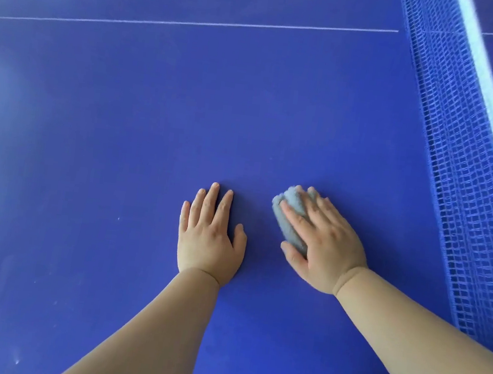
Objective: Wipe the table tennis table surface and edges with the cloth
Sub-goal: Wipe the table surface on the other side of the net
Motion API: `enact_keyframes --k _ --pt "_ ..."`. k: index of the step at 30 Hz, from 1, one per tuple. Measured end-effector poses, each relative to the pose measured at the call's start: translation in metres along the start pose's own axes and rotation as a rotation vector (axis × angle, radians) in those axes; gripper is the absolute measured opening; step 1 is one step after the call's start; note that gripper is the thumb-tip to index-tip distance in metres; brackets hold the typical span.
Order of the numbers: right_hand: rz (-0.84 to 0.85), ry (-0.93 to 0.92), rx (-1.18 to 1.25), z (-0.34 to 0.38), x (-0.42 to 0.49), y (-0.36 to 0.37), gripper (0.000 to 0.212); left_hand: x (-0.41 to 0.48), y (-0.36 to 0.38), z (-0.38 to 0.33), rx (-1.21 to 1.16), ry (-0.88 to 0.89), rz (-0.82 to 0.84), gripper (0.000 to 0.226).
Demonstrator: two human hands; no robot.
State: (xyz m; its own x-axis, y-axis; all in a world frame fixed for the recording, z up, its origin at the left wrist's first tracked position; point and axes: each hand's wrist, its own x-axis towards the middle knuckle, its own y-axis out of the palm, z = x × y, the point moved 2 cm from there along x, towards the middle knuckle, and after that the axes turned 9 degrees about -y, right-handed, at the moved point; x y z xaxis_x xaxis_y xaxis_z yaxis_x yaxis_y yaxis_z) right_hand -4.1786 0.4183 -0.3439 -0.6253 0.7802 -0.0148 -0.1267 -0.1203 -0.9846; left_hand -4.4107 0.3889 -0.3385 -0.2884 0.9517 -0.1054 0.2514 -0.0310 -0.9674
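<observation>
The blue counter (124, 109) fills the view, glossy with pale glare at its left and crossed far off by a thin white line (197, 23). The left hand (211, 238) lies flat on it, fingers straight, holding nothing; near it, the right hand (328, 246) presses a bunched grey cloth (290, 214) to the surface, fingers spread over it (thumb along its near end). At the right runs the blue net (460, 151), white-taped on top.

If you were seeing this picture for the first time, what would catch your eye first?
Two hands lie low in the middle: the right hand presses a bunched grey cloth onto the blue table, and the left hand rests palm down beside it, clear of the cloth. A net with a white top band runs along the right side.
</observation>
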Motion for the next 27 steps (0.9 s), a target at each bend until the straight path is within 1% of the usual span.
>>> enact_keyframes --k 2,3,4,6,10,12,13,16,18,19,20,21,22,23,25,26,27 --pt "-0.051 0.289 -0.004 -0.022 0.021 -0.008 0.073 0.026 -0.007 -0.011 -0.078 0.019 -0.045 0.057" --pt "-0.047 0.403 -0.009 -0.035 0.035 -0.012 0.074 0.045 -0.010 -0.018 -0.077 0.030 -0.039 0.057" --pt "-0.029 0.474 -0.016 -0.048 0.049 -0.015 0.074 0.064 -0.010 -0.024 -0.051 0.029 -0.012 0.058" --pt "-0.002 0.505 -0.024 -0.073 0.079 -0.018 0.074 0.100 -0.005 -0.030 0.026 0.007 0.041 0.063" --pt "-0.030 0.432 -0.048 -0.099 0.121 -0.015 0.072 0.120 0.009 -0.024 0.070 -0.010 0.024 0.069" --pt "-0.012 0.336 -0.047 -0.090 0.121 -0.018 0.070 0.118 0.008 -0.023 0.057 -0.009 0.029 0.069" --pt "0.000 0.242 -0.047 -0.078 0.115 -0.017 0.070 0.118 0.007 -0.023 0.055 -0.015 0.029 0.069" --pt "0.041 -0.167 0.037 -0.022 0.072 -0.005 0.072 0.120 0.004 -0.027 0.062 -0.021 0.039 0.070" --pt "0.101 -0.426 0.069 -0.004 0.047 0.000 0.072 0.119 0.003 -0.028 0.061 -0.027 0.038 0.070" --pt "0.130 -0.509 0.053 -0.011 0.045 -0.001 0.072 0.119 0.003 -0.029 0.061 -0.029 0.043 0.070" --pt "0.137 -0.514 0.027 -0.026 0.051 -0.005 0.072 0.119 0.003 -0.029 0.064 -0.031 0.052 0.071" --pt "0.116 -0.434 -0.009 -0.045 0.064 -0.008 0.072 0.120 0.004 -0.028 0.068 -0.034 0.059 0.071" --pt "0.076 -0.280 -0.044 -0.068 0.082 -0.012 0.072 0.120 0.004 -0.028 0.072 -0.034 0.060 0.071" --pt "0.038 -0.077 -0.056 -0.093 0.104 -0.019 0.072 0.120 0.005 -0.028 0.075 -0.036 0.055 0.071" --pt "0.025 0.309 -0.017 -0.133 0.146 -0.031 0.072 0.119 0.005 -0.027 0.078 -0.035 0.045 0.071" --pt "0.037 0.429 0.019 -0.139 0.162 -0.035 0.071 0.118 0.005 -0.027 0.078 -0.034 0.047 0.071" --pt "0.043 0.460 0.029 -0.135 0.173 -0.037 0.071 0.118 0.005 -0.027 0.077 -0.033 0.051 0.071"
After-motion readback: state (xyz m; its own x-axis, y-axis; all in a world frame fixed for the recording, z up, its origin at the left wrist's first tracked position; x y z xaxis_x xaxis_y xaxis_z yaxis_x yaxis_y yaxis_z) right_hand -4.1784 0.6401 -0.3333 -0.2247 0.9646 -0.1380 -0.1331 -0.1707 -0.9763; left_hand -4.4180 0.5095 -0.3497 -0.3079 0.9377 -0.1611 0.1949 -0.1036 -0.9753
